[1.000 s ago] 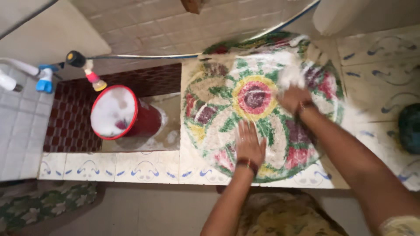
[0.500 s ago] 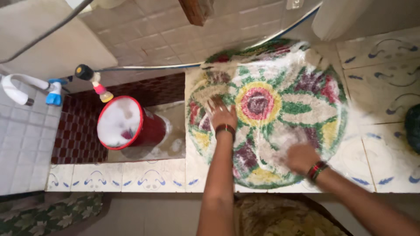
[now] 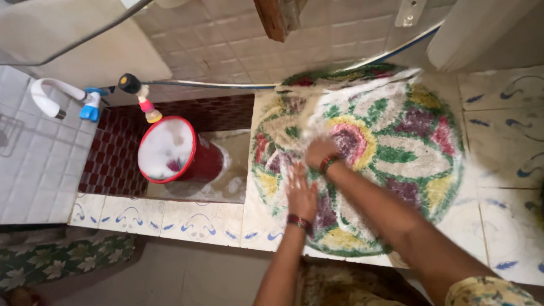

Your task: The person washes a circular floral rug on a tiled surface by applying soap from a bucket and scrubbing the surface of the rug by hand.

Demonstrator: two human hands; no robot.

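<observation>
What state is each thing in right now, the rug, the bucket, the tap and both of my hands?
Round floral rug: spread flat on the tiled ledge, soapy with white foam.
Red bucket: upright in the sunken washing area, full of suds.
White tap: no water seen running.
Left hand: open, palm pressed flat on the rug.
Right hand: on the rug near its centre, blurred.

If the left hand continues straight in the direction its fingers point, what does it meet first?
The left hand lies flat on the soapy round rug, fingers pointing toward the tiled wall. It would probably just cross more rug, then reach the rug's far edge near the hose.
</observation>
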